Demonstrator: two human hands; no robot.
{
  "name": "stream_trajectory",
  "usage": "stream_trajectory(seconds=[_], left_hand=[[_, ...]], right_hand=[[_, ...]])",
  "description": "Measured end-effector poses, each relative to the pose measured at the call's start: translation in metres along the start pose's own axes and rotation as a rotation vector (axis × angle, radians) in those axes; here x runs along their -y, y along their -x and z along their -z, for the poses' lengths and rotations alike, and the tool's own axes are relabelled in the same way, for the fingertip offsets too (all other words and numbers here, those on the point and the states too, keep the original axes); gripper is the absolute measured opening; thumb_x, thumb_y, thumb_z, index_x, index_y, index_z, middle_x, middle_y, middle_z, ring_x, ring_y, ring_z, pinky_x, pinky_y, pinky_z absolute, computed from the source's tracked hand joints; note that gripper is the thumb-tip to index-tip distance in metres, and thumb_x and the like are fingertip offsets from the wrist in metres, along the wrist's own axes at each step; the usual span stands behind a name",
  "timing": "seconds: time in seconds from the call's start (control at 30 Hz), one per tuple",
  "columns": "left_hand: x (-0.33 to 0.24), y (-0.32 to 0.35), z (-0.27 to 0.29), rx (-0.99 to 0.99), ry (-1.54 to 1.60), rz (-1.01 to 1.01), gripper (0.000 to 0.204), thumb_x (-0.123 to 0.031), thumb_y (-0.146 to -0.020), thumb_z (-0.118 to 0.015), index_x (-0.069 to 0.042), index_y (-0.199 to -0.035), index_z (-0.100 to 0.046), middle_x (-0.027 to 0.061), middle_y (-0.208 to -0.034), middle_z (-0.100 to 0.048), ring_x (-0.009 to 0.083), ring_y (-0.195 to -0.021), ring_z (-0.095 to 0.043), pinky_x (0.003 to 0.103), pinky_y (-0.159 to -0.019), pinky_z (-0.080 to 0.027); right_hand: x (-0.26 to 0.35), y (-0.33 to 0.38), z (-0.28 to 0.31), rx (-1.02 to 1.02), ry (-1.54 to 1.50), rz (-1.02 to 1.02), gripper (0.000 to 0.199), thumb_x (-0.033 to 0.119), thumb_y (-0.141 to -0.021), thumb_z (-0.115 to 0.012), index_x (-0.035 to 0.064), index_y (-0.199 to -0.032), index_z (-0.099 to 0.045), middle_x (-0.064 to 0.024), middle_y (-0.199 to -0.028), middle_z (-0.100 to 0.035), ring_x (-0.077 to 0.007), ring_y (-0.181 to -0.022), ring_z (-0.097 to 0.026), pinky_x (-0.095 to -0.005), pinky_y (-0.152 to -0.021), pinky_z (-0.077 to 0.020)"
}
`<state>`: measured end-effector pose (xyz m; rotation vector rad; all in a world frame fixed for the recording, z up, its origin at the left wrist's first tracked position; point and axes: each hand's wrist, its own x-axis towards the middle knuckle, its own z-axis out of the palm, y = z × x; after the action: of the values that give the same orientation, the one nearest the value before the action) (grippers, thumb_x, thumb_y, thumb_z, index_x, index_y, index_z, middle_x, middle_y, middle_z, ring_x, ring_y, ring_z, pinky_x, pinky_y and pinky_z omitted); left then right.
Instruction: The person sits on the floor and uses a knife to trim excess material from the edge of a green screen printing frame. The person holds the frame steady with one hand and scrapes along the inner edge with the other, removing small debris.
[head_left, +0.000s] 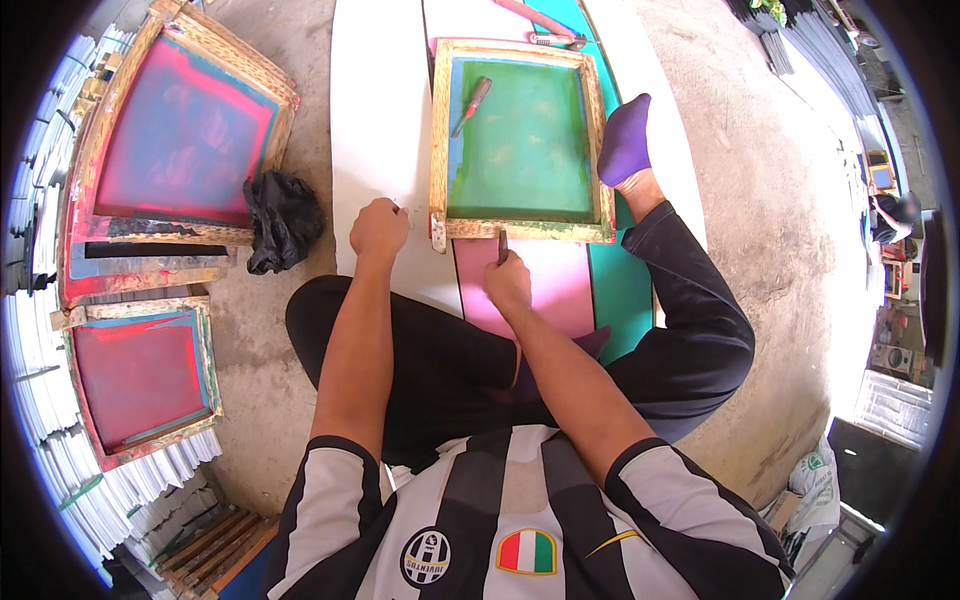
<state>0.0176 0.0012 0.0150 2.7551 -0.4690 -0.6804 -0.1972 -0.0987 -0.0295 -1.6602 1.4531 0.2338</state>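
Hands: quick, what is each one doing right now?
Left hand: closed in a fist, contents cannot be told.
Right hand: closed on a small dark tool.

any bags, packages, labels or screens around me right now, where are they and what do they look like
White sack: lower right on the floor, crumpled, with a small green mark.
Black plastic bag: on the floor left of the left hand, crumpled, beside the red screen frames.
Small framed item: far right edge, orange and blue; too small to tell whether it is a display.
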Motion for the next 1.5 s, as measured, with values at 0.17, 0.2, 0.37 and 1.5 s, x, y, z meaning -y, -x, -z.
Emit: stream_trajectory(seconds=[0.17, 0.2, 0.37, 1.5], left_hand=[[0.01, -0.005, -0.016, -0.039, 0.293, -0.159, 0.037, -0.038, -0.092, -0.072, -0.004, -0.104, -0.079, 0.0182, -0.099, -0.078, 0.0345, -0.094, -0.075, 0.043, -0.083, -0.057], [0.007, -0.003, -0.019, -0.029, 0.353, -0.191, 0.038, -0.037, -0.091, -0.073, -0.001, -0.103, -0.079, 0.0195, -0.097, -0.077, 0.0346, -0.092, -0.075, 0.042, -0.082, -0.056], [0.0, 0.009, -0.02, 0.034, 0.318, -0.267, 0.039, -0.037, -0.091, -0.073, 0.001, -0.099, -0.078, 0.02, -0.091, -0.077, 0.0338, -0.084, -0.074, 0.042, -0.077, -0.056], [-0.004, 0.004, -0.037, 0.49, 0.608, -0.322, 0.038, -0.035, -0.098, -0.07, 0.003, -0.104, -0.074, 0.0074, -0.083, -0.073, 0.0117, -0.063, -0.061, 0.028, -0.054, -0.046]], right_hand=[[0.008, 0.013, 0.003, -0.047, 0.079, 0.044, 0.035, 0.023, -0.095, -0.055, 0.0002, -0.12, -0.063, -0.029, -0.114, -0.072, -0.046, -0.11, -0.07, -0.0539, -0.096, -0.0555], [0.008, 0.012, 0.003, -0.05, 0.086, 0.043, 0.035, 0.023, -0.095, -0.055, 0.0003, -0.121, -0.063, -0.0289, -0.114, -0.072, -0.0459, -0.11, -0.07, -0.0541, -0.096, -0.0557], [0.01, 0.014, -0.005, -0.09, 0.116, 0.004, 0.034, 0.022, -0.098, -0.054, 0.0011, -0.125, -0.058, -0.0282, -0.116, -0.072, -0.0453, -0.111, -0.07, -0.0551, -0.094, -0.0565], [-0.018, -0.002, 0.039, 0.552, -0.456, -0.008, 0.047, 0.024, -0.103, -0.062, -0.0077, -0.136, -0.05, -0.0248, -0.102, -0.067, -0.0324, -0.079, -0.073, -0.0445, -0.068, -0.0585]])
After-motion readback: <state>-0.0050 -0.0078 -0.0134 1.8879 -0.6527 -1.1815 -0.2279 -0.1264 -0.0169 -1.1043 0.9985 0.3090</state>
